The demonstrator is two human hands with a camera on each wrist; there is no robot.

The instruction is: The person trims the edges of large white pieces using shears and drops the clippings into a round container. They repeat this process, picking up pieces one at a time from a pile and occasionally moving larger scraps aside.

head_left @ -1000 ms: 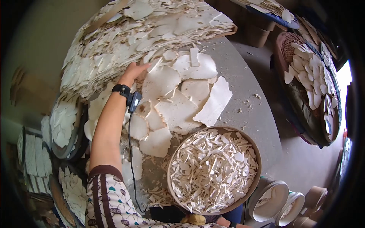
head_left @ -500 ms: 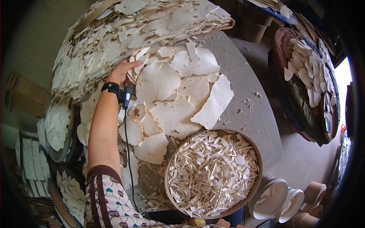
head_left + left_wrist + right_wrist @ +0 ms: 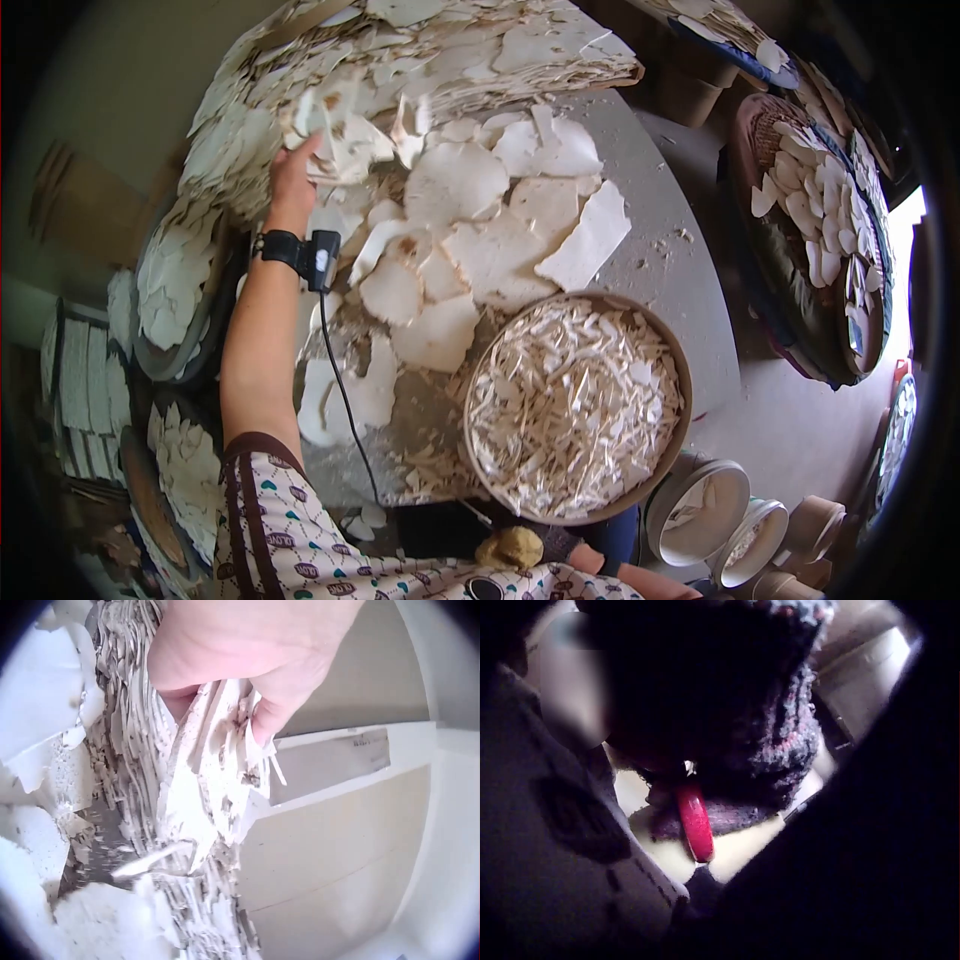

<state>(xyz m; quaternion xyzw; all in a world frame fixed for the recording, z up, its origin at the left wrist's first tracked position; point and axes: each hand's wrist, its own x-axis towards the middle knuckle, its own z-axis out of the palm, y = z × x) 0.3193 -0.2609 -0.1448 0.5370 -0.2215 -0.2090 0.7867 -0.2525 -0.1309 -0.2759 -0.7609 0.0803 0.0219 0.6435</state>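
My left hand (image 3: 293, 185) grips a bunch of thin, white, brown-edged pieces (image 3: 345, 145), raised beside the front of a tall layered stack (image 3: 470, 65). In the left wrist view, the thumb and fingers of this hand (image 3: 247, 649) curl round the bunch (image 3: 214, 765), with the layered stack (image 3: 135, 735) behind it. Broad flat pieces (image 3: 455, 185) lie overlapping on the grey table (image 3: 675, 300). Low in the head view, a dark knitted cuff (image 3: 558, 543) shows near a yellowish lump (image 3: 510, 548). Knitted fabric (image 3: 780, 742) and a red item (image 3: 696, 825) fill the dim right wrist view; the right fingers cannot be made out.
A round container (image 3: 683, 385) full of small white shards stands at the table's near edge. Beyond the right edge are a large round basket (image 3: 745, 140) of flat pieces and several tipped buckets (image 3: 695, 520). A cable (image 3: 345, 400) hangs from the left wrist device across the table.
The left hand has lifted a bunch of pieces from beside the stack and moved slightly left and up. The head view has shifted, so the container appears higher. No clear right-hand change shows.
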